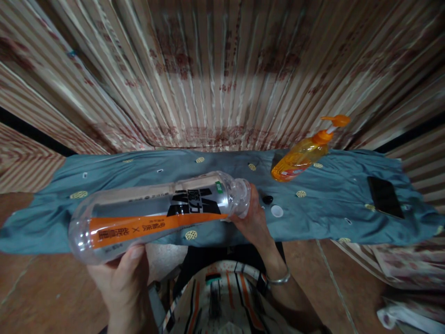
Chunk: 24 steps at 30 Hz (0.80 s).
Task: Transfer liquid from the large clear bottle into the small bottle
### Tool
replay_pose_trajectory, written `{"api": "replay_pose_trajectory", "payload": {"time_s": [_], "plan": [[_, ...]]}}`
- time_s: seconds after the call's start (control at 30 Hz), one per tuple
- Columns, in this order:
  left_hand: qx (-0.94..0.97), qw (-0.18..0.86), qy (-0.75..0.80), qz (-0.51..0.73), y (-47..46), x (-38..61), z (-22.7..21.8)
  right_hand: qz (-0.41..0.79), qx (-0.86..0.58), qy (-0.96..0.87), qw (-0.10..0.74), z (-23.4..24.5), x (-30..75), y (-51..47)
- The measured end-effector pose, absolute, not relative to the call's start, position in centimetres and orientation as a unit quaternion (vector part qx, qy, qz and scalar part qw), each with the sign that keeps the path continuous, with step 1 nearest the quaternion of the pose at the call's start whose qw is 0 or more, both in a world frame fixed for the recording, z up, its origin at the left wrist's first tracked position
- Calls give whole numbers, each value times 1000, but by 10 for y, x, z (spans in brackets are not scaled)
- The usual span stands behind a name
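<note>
A large clear plastic drink bottle (156, 215) with a silver, black and orange label lies sideways between my hands, above the cloth. Its base points left, and its neck, with no cap showing, points right. My left hand (120, 278) supports the base end from below, thumb on the near side. Around the neck are the fingers of my right hand (253, 220), partly hidden behind it. Just right of that hand, a white bottle cap (277, 211) and a small dark round object (267, 199) rest on the cloth.
A blue-green cloth (222, 160) with pineapple prints covers the narrow table. An orange pump bottle (301, 157) stands at the back right, and a black phone (385, 197) lies at the right end. Striped curtains (208, 74) hang behind and at both sides.
</note>
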<state>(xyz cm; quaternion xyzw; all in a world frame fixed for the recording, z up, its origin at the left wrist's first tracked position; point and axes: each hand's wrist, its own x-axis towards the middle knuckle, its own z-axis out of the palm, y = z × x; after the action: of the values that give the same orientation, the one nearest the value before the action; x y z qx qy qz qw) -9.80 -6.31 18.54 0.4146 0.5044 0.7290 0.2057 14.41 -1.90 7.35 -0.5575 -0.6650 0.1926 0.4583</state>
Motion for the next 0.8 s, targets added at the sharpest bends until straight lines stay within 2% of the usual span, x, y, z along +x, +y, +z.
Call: {"api": "replay_pose_trajectory", "payload": {"time_s": [0.57,0.8], "plan": [[402,179,487,755,-57,-100,184,192,-560,-661,460,73,144,-19],[430,212,501,720,-62,-95,189,184,-559,-668,456,74,144,-20]]}}
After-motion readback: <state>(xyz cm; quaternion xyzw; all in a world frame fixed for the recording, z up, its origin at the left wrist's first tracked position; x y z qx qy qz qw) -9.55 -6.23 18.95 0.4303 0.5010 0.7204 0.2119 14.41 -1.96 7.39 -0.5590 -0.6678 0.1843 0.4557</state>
